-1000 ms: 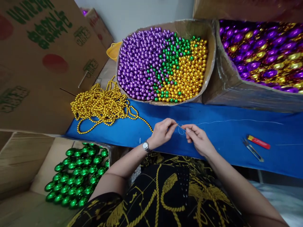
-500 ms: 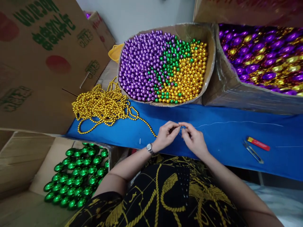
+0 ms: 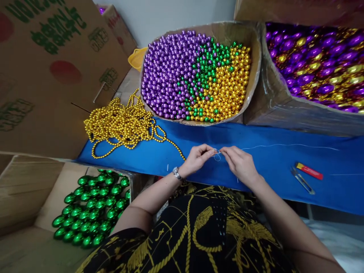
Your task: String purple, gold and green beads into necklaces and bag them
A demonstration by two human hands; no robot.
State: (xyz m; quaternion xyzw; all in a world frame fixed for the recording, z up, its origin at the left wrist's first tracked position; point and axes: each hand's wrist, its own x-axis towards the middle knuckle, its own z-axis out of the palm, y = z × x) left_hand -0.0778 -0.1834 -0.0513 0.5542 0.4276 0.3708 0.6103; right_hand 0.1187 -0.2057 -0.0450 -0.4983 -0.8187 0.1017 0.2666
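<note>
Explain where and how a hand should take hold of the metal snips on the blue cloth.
Probably best by the joined lower-right end of the snips, with the right hand coming from the near side: they lie flat, their forked end, likely the blades, points away to the left, and the red-and-yellow item sits just beyond.

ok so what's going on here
A person's bare left hand and right hand pinch a thin white thread, a small open loop between them above a blue cloth. Shiny gold bead strings lie piled to the left; a brown cardboard box of round purple, green and gold beads stands beyond.
</note>
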